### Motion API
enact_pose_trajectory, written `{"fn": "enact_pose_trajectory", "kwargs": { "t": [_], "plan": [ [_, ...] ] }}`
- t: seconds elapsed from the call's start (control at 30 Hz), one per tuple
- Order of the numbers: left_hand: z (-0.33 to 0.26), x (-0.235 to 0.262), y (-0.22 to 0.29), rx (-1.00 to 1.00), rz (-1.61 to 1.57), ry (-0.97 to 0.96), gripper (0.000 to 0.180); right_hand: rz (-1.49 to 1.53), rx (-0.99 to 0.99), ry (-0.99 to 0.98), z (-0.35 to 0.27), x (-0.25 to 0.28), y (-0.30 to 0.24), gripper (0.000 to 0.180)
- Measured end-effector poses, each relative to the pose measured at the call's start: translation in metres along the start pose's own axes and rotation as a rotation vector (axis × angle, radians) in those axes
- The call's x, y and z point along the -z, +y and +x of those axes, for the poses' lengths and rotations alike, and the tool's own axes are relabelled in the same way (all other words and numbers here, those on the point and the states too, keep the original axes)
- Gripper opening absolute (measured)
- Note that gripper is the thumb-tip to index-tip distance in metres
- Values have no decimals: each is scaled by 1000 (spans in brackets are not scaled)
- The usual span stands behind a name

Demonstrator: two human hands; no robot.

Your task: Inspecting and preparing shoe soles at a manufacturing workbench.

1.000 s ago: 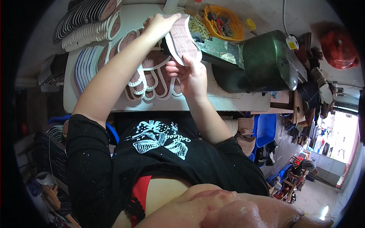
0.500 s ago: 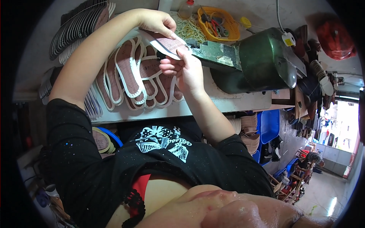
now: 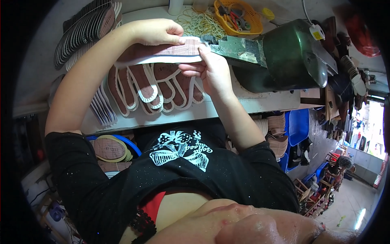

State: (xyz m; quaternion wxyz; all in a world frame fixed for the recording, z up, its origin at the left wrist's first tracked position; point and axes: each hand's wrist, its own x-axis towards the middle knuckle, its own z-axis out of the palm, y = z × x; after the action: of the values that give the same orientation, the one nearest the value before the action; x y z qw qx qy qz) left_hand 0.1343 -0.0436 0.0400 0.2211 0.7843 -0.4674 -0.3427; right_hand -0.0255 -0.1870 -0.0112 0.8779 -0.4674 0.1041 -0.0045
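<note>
Both hands hold one shoe insole (image 3: pixel 162 52), brownish-red with a white rim, stretched sideways above the bench. My left hand (image 3: pixel 156 31) grips its top edge near the middle. My right hand (image 3: pixel 209 70) pinches its right end, right beside the green machine (image 3: pixel 292 55). Under the held insole lies a fanned row of similar insoles (image 3: pixel 154 87) on the white bench top (image 3: pixel 252 101).
Stacked soles (image 3: pixel 85 30) stand at the bench's far left. An orange basket of tools (image 3: pixel 237 15) and loose rubber bands (image 3: pixel 199 24) lie at the back. More insoles fill a blue tub (image 3: pixel 111 148) and blue crates (image 3: pixel 290 130) below the bench.
The insole has turned from upright to lying sideways and has moved toward the green machine. The left hand shifted along its upper edge; the right hand keeps the end.
</note>
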Motion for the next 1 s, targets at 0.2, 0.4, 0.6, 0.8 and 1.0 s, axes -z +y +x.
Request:
{"fn": "enact_pose_trajectory", "kwargs": {
  "t": [0.2, 0.4, 0.6, 0.8, 1.0],
  "plan": [
    [-6, -8, 11, 61, 40, 12, 33, -51, 39, -14, 0, 1, -2, 36],
    [-9, -24, 9, 241, -259, 6, 33, -63, 41, 23, -2, 6, 0, 34],
    [-9, -24, 8, 217, -290, 12, 33, -56, 55, 10, -1, 6, -3, 29],
    [-16, -47, 28, 271, -661, 60, 32, -47, 121, 15, -1, 15, -1, 24],
    [-14, -52, 49, 441, -790, 170, 37, -149, -119, -120, -18, 30, -18, 18]
  ]
}}
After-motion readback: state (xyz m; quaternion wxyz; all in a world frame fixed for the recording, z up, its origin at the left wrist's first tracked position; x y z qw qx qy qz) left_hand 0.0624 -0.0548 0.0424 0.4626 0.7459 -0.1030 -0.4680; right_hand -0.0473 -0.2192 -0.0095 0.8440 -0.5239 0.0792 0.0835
